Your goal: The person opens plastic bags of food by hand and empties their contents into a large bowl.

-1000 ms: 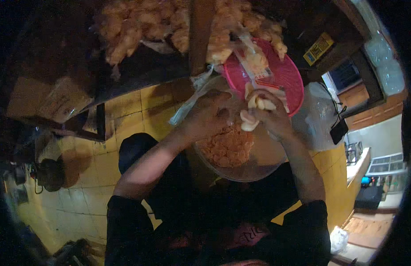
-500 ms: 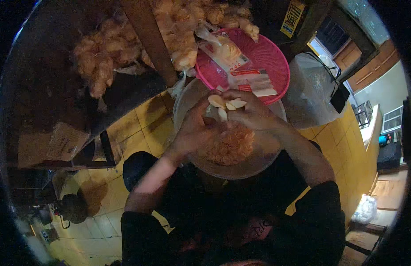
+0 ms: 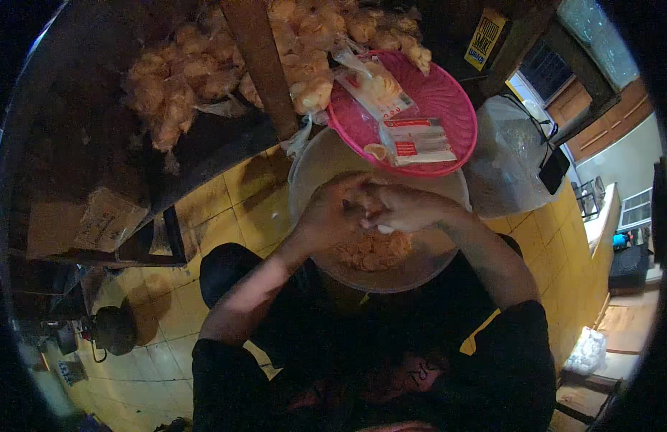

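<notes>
My left hand (image 3: 332, 210) and my right hand (image 3: 410, 207) meet over a wide translucent tub (image 3: 302, 167), fingers bent inward and pressed close together. A few pale chips (image 3: 385, 229) show under the fingertips of my right hand. Whatever lies between my left fingers is hidden. Orange-brown chips (image 3: 373, 253) are heaped at the bottom of the tub, just below my hands. Past my fingers, a round pink plastic tray (image 3: 459, 108) overlaps the tub's far rim. On it lie a red and white packet (image 3: 420, 141), a clear printed bag (image 3: 380, 93) and a single chip (image 3: 377, 152).
Many filled clear bags (image 3: 197, 65) are piled on a dark table at the far left, behind a wooden post (image 3: 258, 57). A large clear plastic sack (image 3: 503, 158) stands right of the tub, with a dark phone (image 3: 554, 171) on it. A cardboard box (image 3: 96, 223) sits at left.
My hands have drawn closer together and lower over the tub. The pale chips that showed above my fingers are now mostly out of sight. The view has shifted slightly.
</notes>
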`<act>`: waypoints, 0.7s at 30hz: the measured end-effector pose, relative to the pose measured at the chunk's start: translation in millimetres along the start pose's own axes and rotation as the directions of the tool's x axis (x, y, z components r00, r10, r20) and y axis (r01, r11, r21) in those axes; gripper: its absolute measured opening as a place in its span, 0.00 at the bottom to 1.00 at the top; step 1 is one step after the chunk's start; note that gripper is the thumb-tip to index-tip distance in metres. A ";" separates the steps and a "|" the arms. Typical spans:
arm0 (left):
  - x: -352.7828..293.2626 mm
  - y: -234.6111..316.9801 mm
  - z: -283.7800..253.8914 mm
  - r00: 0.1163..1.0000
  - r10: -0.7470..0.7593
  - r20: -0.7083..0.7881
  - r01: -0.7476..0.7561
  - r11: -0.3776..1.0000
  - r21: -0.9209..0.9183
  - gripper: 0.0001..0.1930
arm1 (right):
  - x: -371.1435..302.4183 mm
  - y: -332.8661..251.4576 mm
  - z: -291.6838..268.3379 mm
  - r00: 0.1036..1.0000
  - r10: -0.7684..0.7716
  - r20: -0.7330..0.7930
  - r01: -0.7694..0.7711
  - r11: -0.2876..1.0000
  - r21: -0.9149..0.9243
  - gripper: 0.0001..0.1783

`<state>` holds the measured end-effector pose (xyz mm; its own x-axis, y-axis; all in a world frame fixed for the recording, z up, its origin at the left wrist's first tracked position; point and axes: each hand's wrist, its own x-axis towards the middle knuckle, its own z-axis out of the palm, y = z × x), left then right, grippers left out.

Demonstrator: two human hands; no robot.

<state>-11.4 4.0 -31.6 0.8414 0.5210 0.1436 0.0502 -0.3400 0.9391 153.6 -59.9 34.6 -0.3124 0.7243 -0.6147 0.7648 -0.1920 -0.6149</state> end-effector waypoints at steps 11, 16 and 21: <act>5.0 7.1 -1.9 0.992 0.023 -0.126 0.008 0.969 0.245 0.19 | 3.3 34.7 13.6 0.856 -0.391 -0.338 0.378 0.920 -0.104 0.16; 3.2 -0.8 -12.3 0.964 0.177 -0.198 -0.067 0.884 0.463 0.17 | -3.2 21.6 6.7 0.793 -0.356 -0.495 0.294 0.934 -0.200 0.21; 5.0 2.3 -18.0 0.948 -0.080 -0.309 0.171 0.945 0.280 0.16 | 14.6 38.8 -5.1 0.464 -0.422 -0.779 0.040 0.888 -0.458 0.23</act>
<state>-16.8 19.9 -23.1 0.6270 0.7629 0.1575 0.3416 -0.4510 0.8245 181.6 -53.4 4.3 -0.0293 0.9328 0.3591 0.9247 0.1618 -0.3447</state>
